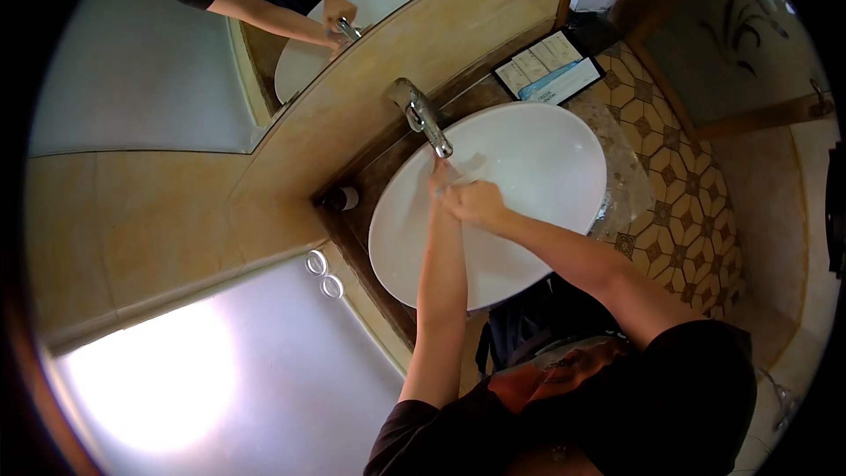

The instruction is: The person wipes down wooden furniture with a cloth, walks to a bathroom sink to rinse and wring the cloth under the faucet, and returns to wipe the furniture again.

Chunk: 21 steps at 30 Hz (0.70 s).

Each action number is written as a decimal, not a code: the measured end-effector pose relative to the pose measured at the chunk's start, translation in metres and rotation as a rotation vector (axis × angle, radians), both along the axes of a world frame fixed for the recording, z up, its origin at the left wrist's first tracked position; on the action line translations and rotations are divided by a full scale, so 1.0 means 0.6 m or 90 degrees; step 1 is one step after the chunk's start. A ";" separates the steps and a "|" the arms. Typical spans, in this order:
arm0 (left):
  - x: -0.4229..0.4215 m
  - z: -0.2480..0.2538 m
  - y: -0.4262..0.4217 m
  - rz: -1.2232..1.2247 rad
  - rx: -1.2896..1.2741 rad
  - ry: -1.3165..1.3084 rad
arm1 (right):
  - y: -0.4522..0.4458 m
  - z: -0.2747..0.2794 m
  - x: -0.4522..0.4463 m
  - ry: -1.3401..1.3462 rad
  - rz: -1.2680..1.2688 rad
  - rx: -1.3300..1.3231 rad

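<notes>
My left hand (pixel 439 178) is in the white oval basin (pixel 401 238), directly under the spout of the chrome faucet (pixel 421 115). Its fingers are small and partly covered, so their pose is unclear. Against it, at the wrist or palm, sits my right hand (pixel 477 203), curled into a fist. A pale whitish shape (pixel 473 169) shows just above the right hand; whether it is an object, water or a reflection I cannot tell. What the right fingers close on is hidden.
A black-rimmed tray (pixel 603 70) with several paper packets stands right of the faucet. A small dark bottle (pixel 337 199) is at the counter's left corner. Two round clear items (pixel 323 275) lie on the ledge. A mirror (pixel 141 62) reflects the arms.
</notes>
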State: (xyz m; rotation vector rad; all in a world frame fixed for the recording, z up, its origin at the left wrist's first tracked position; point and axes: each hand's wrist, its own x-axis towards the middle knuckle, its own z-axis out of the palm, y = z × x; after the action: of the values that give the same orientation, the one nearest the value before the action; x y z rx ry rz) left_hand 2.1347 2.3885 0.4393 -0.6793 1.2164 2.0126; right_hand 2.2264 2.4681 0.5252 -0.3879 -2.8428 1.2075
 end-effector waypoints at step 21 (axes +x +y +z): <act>-0.014 0.053 -0.008 -0.147 0.005 0.215 | 0.224 -0.116 -0.064 -0.312 -0.448 -0.929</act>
State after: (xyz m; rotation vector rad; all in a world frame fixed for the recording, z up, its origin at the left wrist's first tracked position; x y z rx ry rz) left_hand 2.1260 2.3836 0.4712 -0.1851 1.4064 1.9839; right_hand 2.1880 2.6023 0.4554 -1.6010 -1.1083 2.8344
